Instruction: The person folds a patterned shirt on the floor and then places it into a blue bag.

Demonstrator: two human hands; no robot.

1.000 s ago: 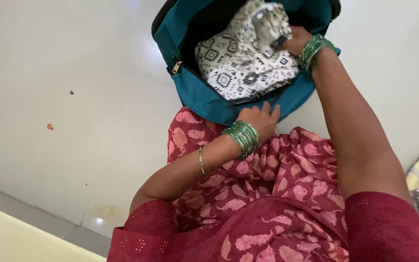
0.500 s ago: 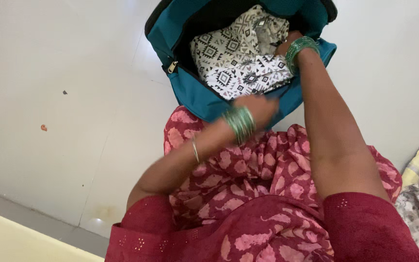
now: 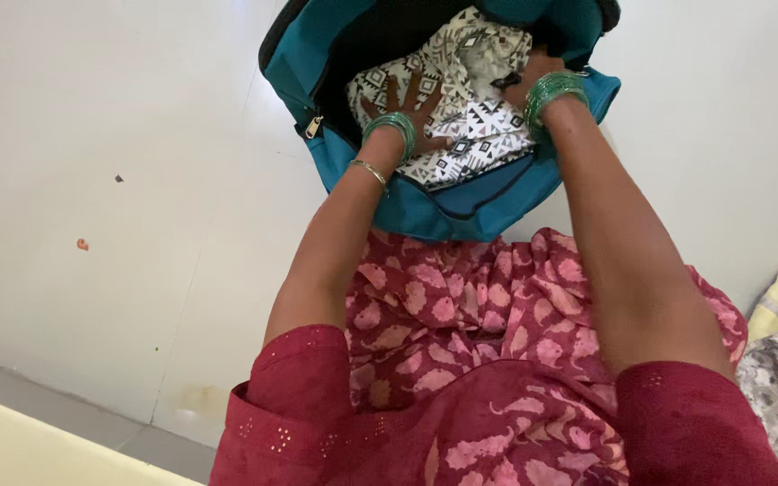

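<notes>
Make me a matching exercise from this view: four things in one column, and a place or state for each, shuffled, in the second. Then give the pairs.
Things:
1. left hand
2. right hand
3. teal bag
4. patterned cloth

Places or states:
A. lies inside the open bag, black and white
B. pressed flat, fingers spread, on the cloth
C. stands open on the white floor, zip undone
D. at the far side of the cloth, fingers hidden

Pairs: 1-B, 2-D, 3-C, 4-A

Even, bright, diffuse lighting; shadows soft. Faint glare on the pale floor (image 3: 92, 135). Focus slightly soft throughout; no marked motion blur.
</notes>
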